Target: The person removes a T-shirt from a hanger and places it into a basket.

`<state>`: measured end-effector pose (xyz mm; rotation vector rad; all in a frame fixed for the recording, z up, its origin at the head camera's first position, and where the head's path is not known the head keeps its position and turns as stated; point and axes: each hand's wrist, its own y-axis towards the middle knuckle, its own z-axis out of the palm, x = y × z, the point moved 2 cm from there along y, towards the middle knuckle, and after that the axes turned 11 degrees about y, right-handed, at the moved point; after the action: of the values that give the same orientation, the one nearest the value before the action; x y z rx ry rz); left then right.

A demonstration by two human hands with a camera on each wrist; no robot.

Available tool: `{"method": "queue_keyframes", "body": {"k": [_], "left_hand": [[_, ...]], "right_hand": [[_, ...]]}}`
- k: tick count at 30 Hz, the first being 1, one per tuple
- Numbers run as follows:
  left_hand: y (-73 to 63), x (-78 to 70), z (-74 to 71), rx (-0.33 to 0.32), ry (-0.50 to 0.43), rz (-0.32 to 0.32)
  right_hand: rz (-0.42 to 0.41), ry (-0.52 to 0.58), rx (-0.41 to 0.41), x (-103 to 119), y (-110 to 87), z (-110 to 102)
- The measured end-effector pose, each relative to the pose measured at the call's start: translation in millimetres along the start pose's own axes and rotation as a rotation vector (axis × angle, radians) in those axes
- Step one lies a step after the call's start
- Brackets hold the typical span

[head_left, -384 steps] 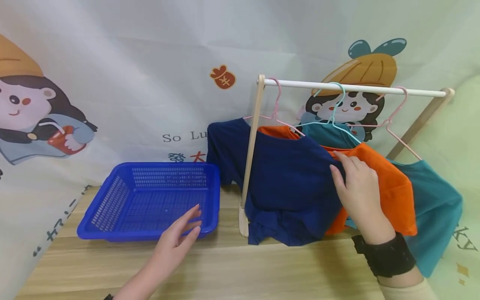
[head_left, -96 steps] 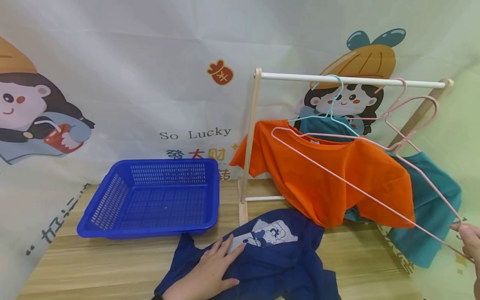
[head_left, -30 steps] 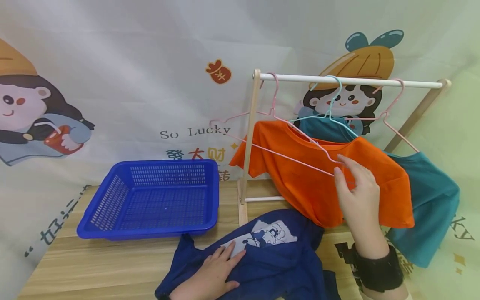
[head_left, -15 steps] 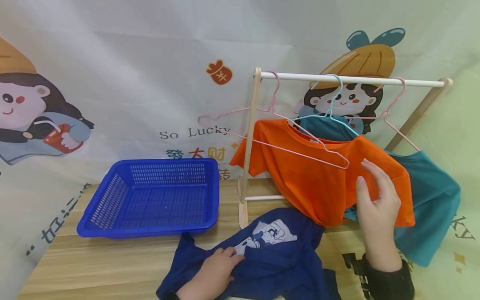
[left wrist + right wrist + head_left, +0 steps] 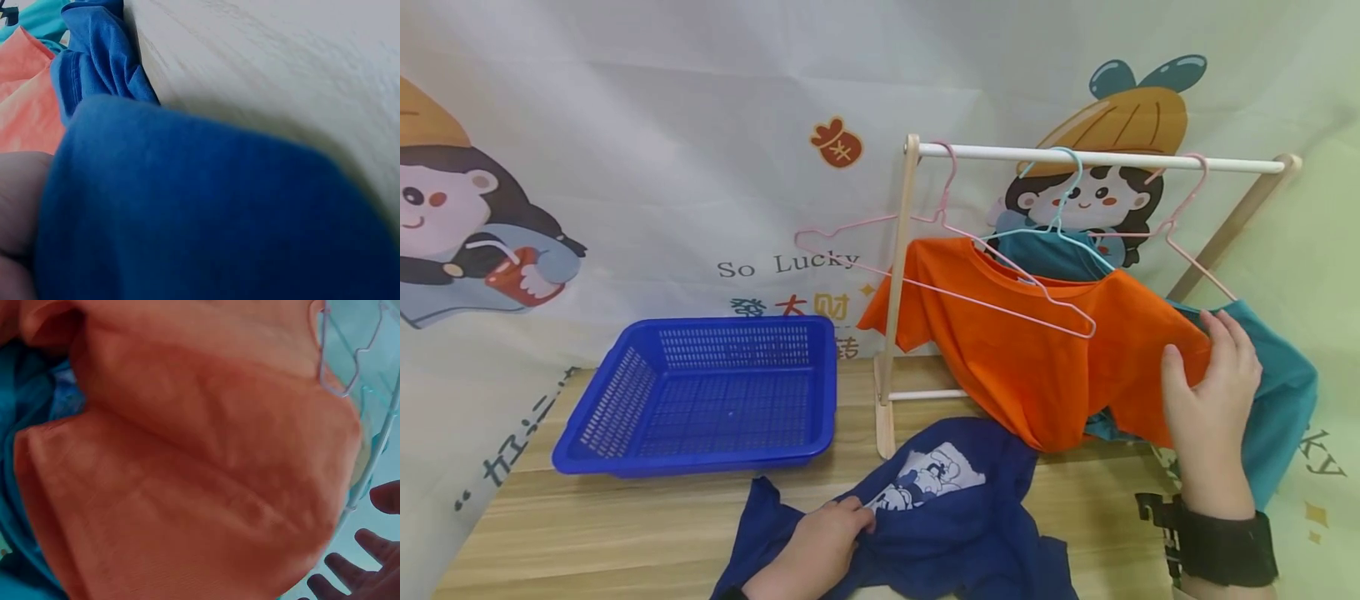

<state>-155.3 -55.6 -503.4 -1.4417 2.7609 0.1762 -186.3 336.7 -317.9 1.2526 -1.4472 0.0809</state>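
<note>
On the table lies a crumpled navy shirt [image 5: 940, 533] with a light printed patch. My left hand [image 5: 816, 542] grips its cloth near the print, fingers curled. In the left wrist view the navy cloth [image 5: 200, 200] bulges up close to the lens. My right hand [image 5: 1213, 408] is raised with spread fingers beside the orange shirt's [image 5: 1022, 350] right sleeve, holding nothing; the right wrist view shows its fingertips [image 5: 344, 570] apart from the cloth. The orange shirt hangs on an aqua hanger [image 5: 1060, 200]. A bare pink hanger [image 5: 943, 218] dangles in front of it.
The rack's white rail [image 5: 1000, 152] and wooden post [image 5: 897, 283] stand behind the navy shirt. A teal shirt [image 5: 1285, 367] hangs at far right on a second pink hanger [image 5: 1176, 225]. To the left sits an empty blue basket [image 5: 692, 465]. A printed cloth backs everything.
The navy shirt came off the left pink hanger onto the table, and that hanger went back on the rail. My right hand let go of it and moved right; my left fingers curled into the cloth.
</note>
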Motion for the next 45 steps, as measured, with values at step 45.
{"method": "queue_keyframes", "body": {"k": [45], "left_hand": [[-11.3, 39.6, -218.9, -1.517, -0.769, -0.150]], "right_hand": [[0.086, -0.094, -0.049, -12, 5.7, 5]]}}
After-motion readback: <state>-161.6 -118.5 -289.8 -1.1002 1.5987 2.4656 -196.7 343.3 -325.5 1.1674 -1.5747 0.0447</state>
